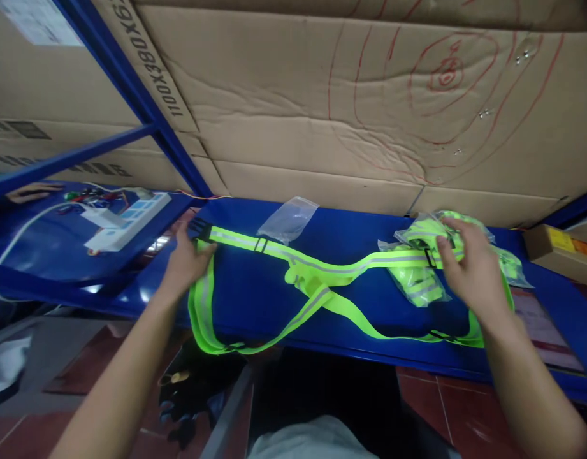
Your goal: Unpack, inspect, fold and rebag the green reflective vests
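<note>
A neon yellow-green strap harness [341, 274] with grey reflective stripes and black buckles is spread over the blue table, its lower loops reaching the front edge. My left hand [188, 255] is closed on the harness's upper left corner, beside a black buckle. At the upper right, my right hand [472, 261] holds the strap near a black slider, thumb and fingers bent round it. Behind and beside that hand lie clear bags with folded neon straps [420, 287]. A flat, transparent plastic bag [289, 218] rests behind the harness.
A white power strip [130, 223] with plugs and wires sits on the left table, where another person's hand [35, 191] rests. Cardboard [283, 83] stands behind a blue frame. An open carton [561, 252] and a flat printed sheet [546, 331] lie right.
</note>
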### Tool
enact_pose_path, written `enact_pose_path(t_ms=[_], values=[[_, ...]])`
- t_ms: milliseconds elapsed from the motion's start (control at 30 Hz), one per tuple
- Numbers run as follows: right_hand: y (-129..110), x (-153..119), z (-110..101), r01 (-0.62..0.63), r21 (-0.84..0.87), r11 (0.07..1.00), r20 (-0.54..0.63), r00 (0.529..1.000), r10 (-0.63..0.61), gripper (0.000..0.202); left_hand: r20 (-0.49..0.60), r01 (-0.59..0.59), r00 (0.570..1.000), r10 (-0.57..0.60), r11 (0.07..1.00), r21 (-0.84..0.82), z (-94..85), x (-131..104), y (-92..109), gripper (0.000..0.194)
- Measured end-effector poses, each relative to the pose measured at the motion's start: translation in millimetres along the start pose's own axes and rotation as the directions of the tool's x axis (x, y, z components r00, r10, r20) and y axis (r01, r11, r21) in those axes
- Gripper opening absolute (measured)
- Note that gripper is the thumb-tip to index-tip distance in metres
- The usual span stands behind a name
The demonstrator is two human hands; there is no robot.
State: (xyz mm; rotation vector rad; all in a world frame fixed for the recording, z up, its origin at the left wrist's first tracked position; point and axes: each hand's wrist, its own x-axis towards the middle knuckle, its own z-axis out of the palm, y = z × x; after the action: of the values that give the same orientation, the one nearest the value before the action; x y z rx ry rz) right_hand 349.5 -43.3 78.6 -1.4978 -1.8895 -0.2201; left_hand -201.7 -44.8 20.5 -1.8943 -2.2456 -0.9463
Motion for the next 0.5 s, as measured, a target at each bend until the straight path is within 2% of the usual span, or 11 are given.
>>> enact_pose_path(t_ms=[33, 67, 133, 200, 267, 300, 367, 433, 500], values=[[-25, -7, 3, 0.088, 0.129, 0.988, 0.088, 0.991, -0.1, 0.037, -0.009, -0.009, 1.0, 0.01, 1.0, 0.021, -1.3, -9, 12, 0.078], [-49, -14, 9, 0.179, 0.246, 0.953, 0.191, 0.955, -0.229, 0.033, -0.025, -0.026, 0.999, 0.027, 0.999, 0.037, -2.6, -20, 27, 0.079], [-92, -29, 25, 0.252, 0.36, 0.898, 0.4, 0.828, -0.392, 0.032, -0.013, -0.144, 0.989, 0.145, 0.989, 0.032, -3.5, -51, 64, 0.059], [-121, -43, 45, 0.256, 0.302, 0.918, 0.542, 0.746, -0.386, 0.035, 0.104, -0.264, 0.958, 0.267, 0.964, -0.041, -1.0, -88, 103, 0.04], [-135, -55, 62, 0.266, 0.235, 0.935, 0.629, 0.692, -0.355, 0.041, 0.241, -0.386, 0.886, 0.397, 0.918, -0.092, 5.0, -122, 135, 0.052], [-137, -59, 67, 0.262, 0.216, 0.941, 0.65, 0.68, -0.339, 0.043, 0.263, -0.445, 0.857, 0.444, 0.894, -0.058, 8.7, -135, 146, 0.059], [-134, -67, 71, 0.258, 0.212, 0.942, 0.66, 0.674, -0.333, 0.046, 0.248, -0.51, 0.835, 0.492, 0.86, 0.01, 14.9, -150, 158, 0.04], [-126, -72, 65, 0.275, 0.199, 0.941, 0.636, 0.694, -0.337, 0.049, 0.199, -0.542, 0.827, 0.526, 0.84, 0.032, 15.5, -151, 158, 0.019], [-120, -77, 51, 0.312, 0.182, 0.933, 0.602, 0.714, -0.356, 0.049, 0.137, -0.555, 0.825, 0.549, 0.831, 0.015, 8.7, -145, 156, 0.014]])
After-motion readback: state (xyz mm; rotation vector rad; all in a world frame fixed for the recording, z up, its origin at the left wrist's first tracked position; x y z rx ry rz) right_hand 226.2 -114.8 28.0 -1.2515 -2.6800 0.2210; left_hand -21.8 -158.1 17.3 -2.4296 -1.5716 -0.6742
